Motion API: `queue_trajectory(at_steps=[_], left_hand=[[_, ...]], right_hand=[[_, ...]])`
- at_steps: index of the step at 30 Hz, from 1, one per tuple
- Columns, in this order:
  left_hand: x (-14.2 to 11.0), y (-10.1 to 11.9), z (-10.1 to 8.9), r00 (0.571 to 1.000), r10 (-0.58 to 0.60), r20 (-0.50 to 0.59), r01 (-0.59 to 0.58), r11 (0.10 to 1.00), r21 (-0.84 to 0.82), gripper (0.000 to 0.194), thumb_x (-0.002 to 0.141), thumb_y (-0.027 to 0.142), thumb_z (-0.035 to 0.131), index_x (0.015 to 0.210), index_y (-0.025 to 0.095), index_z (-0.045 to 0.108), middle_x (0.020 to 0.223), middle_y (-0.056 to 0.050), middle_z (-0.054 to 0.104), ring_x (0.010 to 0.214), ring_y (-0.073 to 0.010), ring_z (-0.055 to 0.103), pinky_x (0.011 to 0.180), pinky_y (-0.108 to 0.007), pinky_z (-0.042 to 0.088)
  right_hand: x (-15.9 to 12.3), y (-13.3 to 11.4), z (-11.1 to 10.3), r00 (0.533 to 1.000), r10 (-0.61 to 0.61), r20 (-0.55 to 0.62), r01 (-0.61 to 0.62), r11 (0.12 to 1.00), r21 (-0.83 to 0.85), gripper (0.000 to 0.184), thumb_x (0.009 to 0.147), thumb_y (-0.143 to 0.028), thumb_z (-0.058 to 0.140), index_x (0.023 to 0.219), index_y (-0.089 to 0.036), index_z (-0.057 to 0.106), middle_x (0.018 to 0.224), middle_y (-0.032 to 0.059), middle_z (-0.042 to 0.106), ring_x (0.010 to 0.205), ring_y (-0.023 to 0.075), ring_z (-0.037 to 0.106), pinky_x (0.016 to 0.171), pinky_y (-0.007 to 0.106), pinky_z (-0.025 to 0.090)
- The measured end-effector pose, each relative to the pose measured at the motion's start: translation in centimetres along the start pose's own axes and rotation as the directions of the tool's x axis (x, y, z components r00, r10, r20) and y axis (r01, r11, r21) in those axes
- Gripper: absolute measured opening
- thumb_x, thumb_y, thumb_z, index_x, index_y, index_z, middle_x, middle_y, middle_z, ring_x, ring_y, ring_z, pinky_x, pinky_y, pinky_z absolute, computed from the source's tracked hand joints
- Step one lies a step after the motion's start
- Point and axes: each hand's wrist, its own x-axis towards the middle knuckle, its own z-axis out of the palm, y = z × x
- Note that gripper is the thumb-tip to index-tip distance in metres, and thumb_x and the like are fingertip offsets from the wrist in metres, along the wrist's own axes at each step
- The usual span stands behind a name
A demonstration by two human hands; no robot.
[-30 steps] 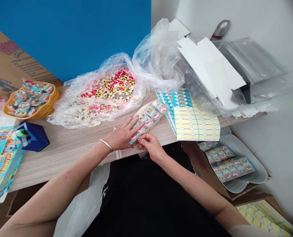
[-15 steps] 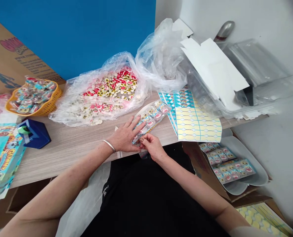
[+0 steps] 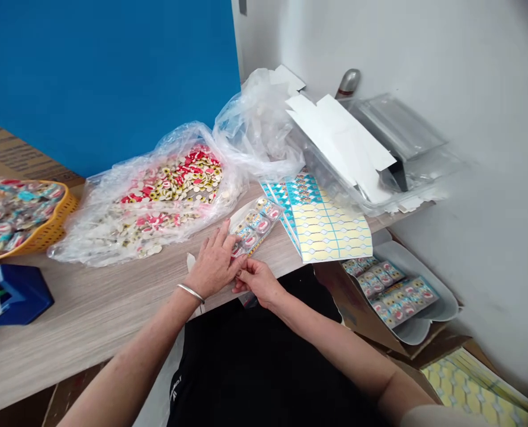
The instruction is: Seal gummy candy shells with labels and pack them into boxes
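Note:
A long clear plastic pack [image 3: 259,223] lies slantwise at the table's front, with rows of small eye-and-mouth pieces showing through it. My left hand [image 3: 214,264], a metal bangle at the wrist, rests over the pack's near end with fingers stretched out. Right beside it, my right hand [image 3: 261,283] is closed, thumb and fingertips pinched at that same near end; what exactly sits between them is mostly hidden. Beyond the pack, a large clear bag [image 3: 148,207] lies open, full of loose red, white and yellow-green pieces.
A yellow basket [image 3: 66,213] of wrapped pieces and a blue tape dispenser [image 3: 24,296] stand at left. Printed sheets [image 3: 335,231] lie right of the pack. Behind them are a clear tub with white cardboard [image 3: 339,136]. Below the table's right end, a grey bin [image 3: 441,296] holds similar packs.
The view has turned, shifting the scene leftward. My left hand has drawn back to the pack's near end, its fingers less spread. My right hand stays pinched there.

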Motion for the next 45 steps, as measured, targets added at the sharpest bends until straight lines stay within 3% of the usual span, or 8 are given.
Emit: queue_trajectory(at_steps=[3,7,19,32,38,40,42,45], left_hand=[[1.4,1.4,0.0,0.984,-0.174,-0.039,0.173,0.985,-0.01,0.048,0.088,0.046,0.063,0.121,0.013,0.055,0.16,-0.023,0.031,0.14,-0.0378,0.044,0.107,-0.053,0.045],[2.5,2.9,0.3,0.946,-0.313,-0.084,0.315,0.949,0.023,0.083,0.082,0.05,0.065,0.15,0.013,0.034,0.165,-0.02,0.02,0.14,-0.0403,0.042,0.103,-0.057,0.047],[2.9,3.5,1.5,0.963,-0.268,-0.034,0.269,0.936,0.227,0.075,0.098,0.061,0.03,0.16,0.02,0.018,0.166,-0.016,0.023,0.142,-0.0401,0.035,0.099,-0.065,0.045],[2.9,3.6,1.9,0.974,-0.221,-0.048,0.226,0.941,0.253,0.079,0.095,0.059,0.042,0.16,0.019,0.021,0.162,-0.021,0.029,0.138,-0.0445,0.036,0.092,-0.068,0.046],[2.8,3.6,2.0,0.972,-0.232,-0.048,0.237,0.938,0.253,0.077,0.095,0.058,0.041,0.159,0.02,0.022,0.162,-0.021,0.03,0.139,-0.0435,0.037,0.093,-0.066,0.047],[2.8,3.6,2.1,0.97,-0.237,-0.052,0.243,0.938,0.249,0.076,0.095,0.058,0.04,0.159,0.021,0.022,0.162,-0.021,0.03,0.139,-0.0438,0.037,0.094,-0.065,0.046],[2.8,3.5,2.1,0.969,-0.24,-0.058,0.247,0.938,0.243,0.077,0.095,0.06,0.04,0.159,0.021,0.023,0.162,-0.021,0.03,0.138,-0.0443,0.038,0.093,-0.066,0.046],[2.7,3.6,2.2,0.97,-0.234,-0.072,0.245,0.941,0.233,0.078,0.095,0.062,0.038,0.159,0.021,0.023,0.162,-0.02,0.031,0.137,-0.0448,0.038,0.092,-0.067,0.047]], right_hand=[[0.1,0.0,0.0,1.0,0.002,-0.005,-0.002,1.0,0.001,0.042,0.061,-0.048,0.085,0.073,-0.017,0.059,0.058,-0.0057,0.058,0.048,0.0088,0.054,0.056,0.029,0.055],[0.3,-0.1,0.0,0.999,0.032,0.002,-0.032,0.999,0.007,0.039,0.065,-0.045,0.084,0.075,-0.016,0.06,0.057,-0.005,0.059,0.048,0.0096,0.056,0.057,0.03,0.055],[0.4,-1.0,0.1,0.991,0.137,0.016,-0.137,0.987,0.08,0.045,0.057,-0.042,0.093,0.074,-0.016,0.06,0.052,-0.0068,0.058,0.046,0.0092,0.053,0.051,0.029,0.056],[0.3,-0.7,-0.1,0.986,0.164,0.031,-0.167,0.977,0.136,0.041,0.06,-0.04,0.091,0.076,-0.016,0.062,0.054,-0.0052,0.06,0.047,0.0098,0.056,0.054,0.028,0.057],[-0.1,-1.8,-1.1,0.989,0.146,-0.014,-0.146,0.969,-0.2,0.017,0.075,-0.025,0.07,0.066,-0.019,0.057,0.053,-0.0037,0.058,0.051,0.0135,0.058,0.057,0.03,0.056],[-0.5,-2.9,-2.2,0.997,0.046,-0.058,-0.063,0.94,-0.336,0.015,0.075,-0.021,0.068,0.064,-0.02,0.058,0.056,-0.0024,0.059,0.058,0.0153,0.059,0.061,0.03,0.054],[-0.9,-4.3,-3.4,0.967,-0.222,-0.126,0.121,0.832,-0.541,0.007,0.079,-0.021,0.064,0.072,-0.02,0.064,0.067,0.0006,0.064,0.07,0.0175,0.061,0.071,0.031,0.053],[-0.8,-6.1,-5.1,0.76,-0.643,-0.092,0.303,0.477,-0.825,0.022,0.089,-0.025,0.054,0.105,-0.02,0.068,0.101,0.009,0.068,0.096,0.0227,0.063,0.089,0.037,0.052]])
